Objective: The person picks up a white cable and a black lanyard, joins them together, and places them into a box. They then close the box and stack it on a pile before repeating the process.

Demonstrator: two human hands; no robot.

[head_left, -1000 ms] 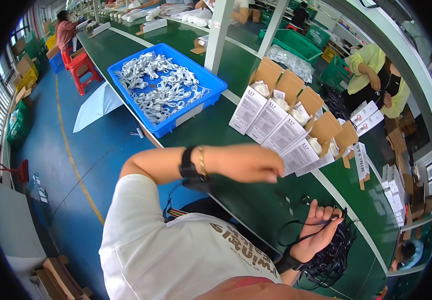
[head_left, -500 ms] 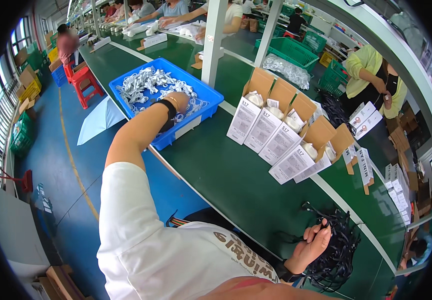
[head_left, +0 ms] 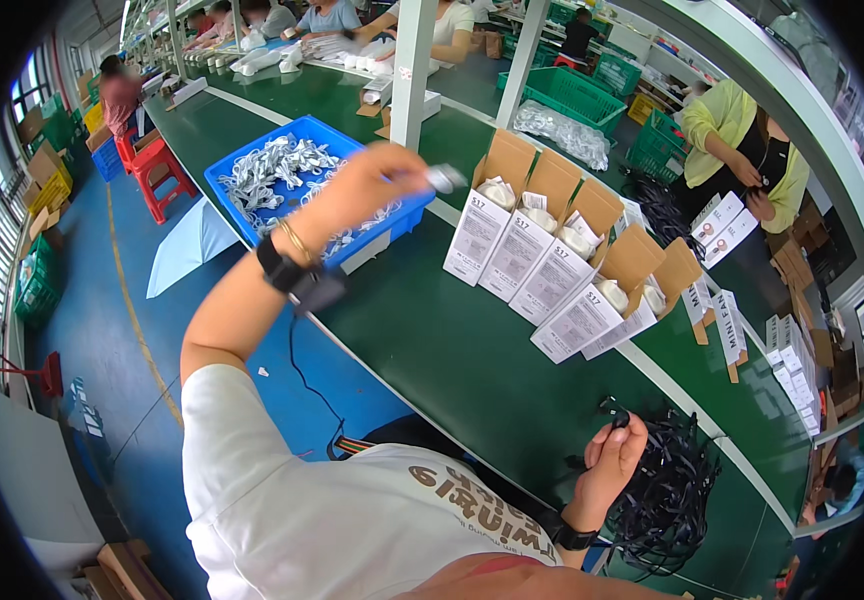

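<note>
Pinching a small white packet [head_left: 444, 179] between its fingertips, the left hand [head_left: 377, 178] is hanging in the air just past the near right corner of the blue bin [head_left: 252, 165], with the packet sticking out to the right of the fingers toward the row of open white boxes [head_left: 552, 265]. That bin is sitting near the left edge of the green table [head_left: 452, 350] and it's holding a heap of the same kind of white packets [head_left: 272, 170]. The boxes are standing in a diagonal line across the middle of the table, brown flaps up, each showing something white inside. Down at the near edge, the right hand [head_left: 607, 465] is curling its fingers around a black cable [head_left: 614, 415], thumb and fingers closed on the plug end, right beside a big tangle of black cables [head_left: 667, 495] piled at the near right corner. So the packet and the cable are well apart, one hand up by the bin, the other low by the pile.
</note>
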